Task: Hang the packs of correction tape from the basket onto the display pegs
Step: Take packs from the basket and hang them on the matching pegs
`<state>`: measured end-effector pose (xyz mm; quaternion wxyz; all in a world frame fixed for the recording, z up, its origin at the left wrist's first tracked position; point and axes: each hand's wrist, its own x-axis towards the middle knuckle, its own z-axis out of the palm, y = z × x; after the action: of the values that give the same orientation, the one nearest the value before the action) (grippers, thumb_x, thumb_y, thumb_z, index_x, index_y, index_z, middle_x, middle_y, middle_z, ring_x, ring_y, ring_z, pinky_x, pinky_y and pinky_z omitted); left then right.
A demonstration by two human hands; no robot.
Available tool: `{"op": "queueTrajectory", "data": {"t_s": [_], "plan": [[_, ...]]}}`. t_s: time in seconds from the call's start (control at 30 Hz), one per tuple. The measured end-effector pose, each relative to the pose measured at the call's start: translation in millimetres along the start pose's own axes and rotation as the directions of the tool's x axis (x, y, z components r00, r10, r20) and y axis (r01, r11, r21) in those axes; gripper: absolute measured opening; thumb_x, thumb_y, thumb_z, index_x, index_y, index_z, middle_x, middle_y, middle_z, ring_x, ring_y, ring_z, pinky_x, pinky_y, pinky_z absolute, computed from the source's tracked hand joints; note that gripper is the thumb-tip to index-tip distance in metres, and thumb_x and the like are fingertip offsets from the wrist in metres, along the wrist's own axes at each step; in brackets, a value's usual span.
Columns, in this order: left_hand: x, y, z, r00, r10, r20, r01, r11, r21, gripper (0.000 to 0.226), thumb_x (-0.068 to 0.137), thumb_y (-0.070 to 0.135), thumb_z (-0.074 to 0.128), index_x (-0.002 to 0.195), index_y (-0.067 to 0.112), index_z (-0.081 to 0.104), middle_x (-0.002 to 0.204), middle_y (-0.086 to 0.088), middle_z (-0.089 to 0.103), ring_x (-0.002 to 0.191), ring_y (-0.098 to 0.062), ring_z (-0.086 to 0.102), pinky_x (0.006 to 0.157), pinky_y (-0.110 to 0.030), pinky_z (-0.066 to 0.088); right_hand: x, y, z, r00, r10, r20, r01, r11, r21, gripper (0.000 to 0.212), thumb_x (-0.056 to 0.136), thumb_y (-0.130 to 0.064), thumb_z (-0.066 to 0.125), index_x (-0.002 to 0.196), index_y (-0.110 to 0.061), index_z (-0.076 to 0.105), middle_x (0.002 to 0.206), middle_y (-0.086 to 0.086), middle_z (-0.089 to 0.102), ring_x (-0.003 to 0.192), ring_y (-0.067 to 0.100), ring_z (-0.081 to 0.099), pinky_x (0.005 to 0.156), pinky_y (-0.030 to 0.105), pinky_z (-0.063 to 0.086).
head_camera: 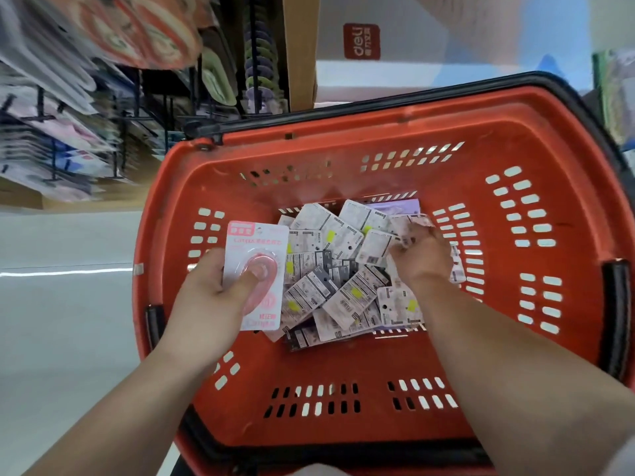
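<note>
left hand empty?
No, the left hand grips a pink pack, thumb on its front, above the basket.

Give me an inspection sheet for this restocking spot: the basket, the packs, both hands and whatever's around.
Surface: pale floor; what the red basket rests on is hidden.
Job's things: pile of correction tape packs in the basket, mostly printed backs up; one pink pack lifted at the basket's left side, front up.
Clutter: nothing seen.
Grips: left grip holds the pink pack, thumb on its blister; right grip is in the pile with fingers curled, and whether it holds a pack cannot be told.
Cables: nothing seen.
Surroundings: blurred display racks of hanging goods at left; white box with a red logo behind the basket.
</note>
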<state>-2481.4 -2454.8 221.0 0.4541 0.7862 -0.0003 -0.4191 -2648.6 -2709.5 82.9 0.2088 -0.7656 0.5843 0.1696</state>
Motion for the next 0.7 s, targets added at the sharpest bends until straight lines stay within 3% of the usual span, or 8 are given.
{"op": "queueTrajectory", "data": {"t_s": [0.07, 0.2, 0.3, 0.4, 0.5, 0.57, 0.63, 0.7], "plan": [[1, -1, 3, 1.0, -0.021, 0.002, 0.021, 1.0, -0.012, 0.03, 0.093, 0.045, 0.07, 0.119, 0.029, 0.068, 0.107, 0.018, 0.078, 0.096, -0.002, 0.075, 0.069, -0.021, 0.059, 10, 6, -2, 0.998, -0.07, 0.002, 0.07, 0.997, -0.009, 0.045, 0.096, -0.034, 0.066, 0.139, -0.027, 0.061, 0.135, 0.006, 0.062, 0.119, 0.035, 0.059, 0.094, 0.042, 0.054], [3, -3, 8, 0.997, -0.079, 0.014, 0.08, 0.996, -0.043, 0.026, 0.096, 0.041, 0.071, 0.12, 0.03, 0.069, 0.11, 0.01, 0.079, 0.1, -0.014, 0.077, 0.082, -0.04, 0.063, 11, 4, -14, 0.962, -0.204, -0.183, 0.218, 0.974, 0.059, 0.029, 0.102, -0.03, 0.058, 0.125, -0.02, 0.073, 0.104, 0.013, 0.069, 0.096, 0.04, 0.063, 0.074, 0.037, 0.049], [2, -3, 13, 0.995, -0.097, -0.01, 0.096, 0.994, -0.058, 0.02, 0.099, 0.036, 0.07, 0.118, 0.03, 0.069, 0.109, 0.009, 0.078, 0.099, -0.016, 0.077, 0.075, -0.036, 0.063, -3, -8, -37, 0.924, -0.259, -0.281, 0.31, 0.938, 0.156, 0.026, 0.102, -0.022, 0.054, 0.098, -0.004, 0.071, 0.087, 0.016, 0.061, 0.081, 0.035, 0.057, 0.064, 0.033, 0.033], [1, -1, 21, 0.994, -0.106, -0.031, 0.102, 0.99, -0.1, 0.018, 0.101, 0.028, 0.069, 0.119, 0.023, 0.067, 0.109, 0.003, 0.076, 0.098, -0.019, 0.075, 0.058, -0.024, 0.058, -33, -21, -72, 0.923, -0.227, -0.311, 0.323, 0.897, 0.303, 0.019, 0.102, -0.016, 0.053, 0.089, -0.004, 0.061, 0.077, 0.009, 0.057, 0.069, 0.027, 0.05, 0.061, 0.032, 0.026], [-2, -1, 28, 0.991, -0.129, -0.02, 0.125, 0.984, -0.127, 0.016, 0.102, 0.024, 0.067, 0.118, 0.024, 0.066, 0.112, -0.001, 0.076, 0.104, -0.024, 0.073, 0.067, -0.033, 0.06, -71, -28, -103, 0.928, -0.191, -0.32, 0.328, 0.825, 0.459, 0.01, 0.098, -0.017, 0.059, 0.096, -0.012, 0.067, 0.074, -0.001, 0.065, 0.067, 0.025, 0.062, 0.062, 0.034, 0.041], [-6, -1, 36, 0.989, -0.147, -0.007, 0.143, 0.975, -0.169, 0.016, 0.101, 0.023, 0.068, 0.117, 0.027, 0.067, 0.113, -0.002, 0.078, 0.104, -0.027, 0.074, 0.079, -0.045, 0.062, -94, -34, -119, 0.975, -0.096, -0.201, 0.209, 0.702, 0.68, 0.008, 0.096, -0.015, 0.06, 0.102, -0.019, 0.064, 0.081, 0.001, 0.073, 0.066, 0.022, 0.073, 0.062, 0.037, 0.059], [-11, -1, 45, 0.984, -0.18, -0.007, 0.172, 0.953, -0.251, 0.016, 0.101, 0.022, 0.069, 0.116, 0.026, 0.069, 0.109, -0.004, 0.079, 0.102, -0.033, 0.075, 0.08, -0.049, 0.06, -110, -41, -130, 0.999, -0.014, -0.046, 0.047, 0.484, 0.874, 0.017, 0.097, -0.008, 0.057, 0.112, -0.013, 0.061, 0.09, 0.008, 0.073, 0.061, 0.021, 0.074, 0.06, 0.034, 0.062], [-17, 4, 55, 0.976, -0.217, 0.012, 0.207, 0.913, -0.352, 0.017, 0.099, 0.022, 0.071, 0.116, 0.027, 0.071, 0.109, -0.004, 0.08, 0.107, -0.034, 0.075, 0.09, -0.052, 0.06, -123, -49, -135, 0.993, -0.017, 0.114, -0.105, 0.261, 0.959, 0.024, 0.098, 0.0, 0.053, 0.122, -0.004, 0.056, 0.093, 0.01, 0.072, 0.059, 0.023, 0.073, 0.057, 0.031, 0.061]]}}
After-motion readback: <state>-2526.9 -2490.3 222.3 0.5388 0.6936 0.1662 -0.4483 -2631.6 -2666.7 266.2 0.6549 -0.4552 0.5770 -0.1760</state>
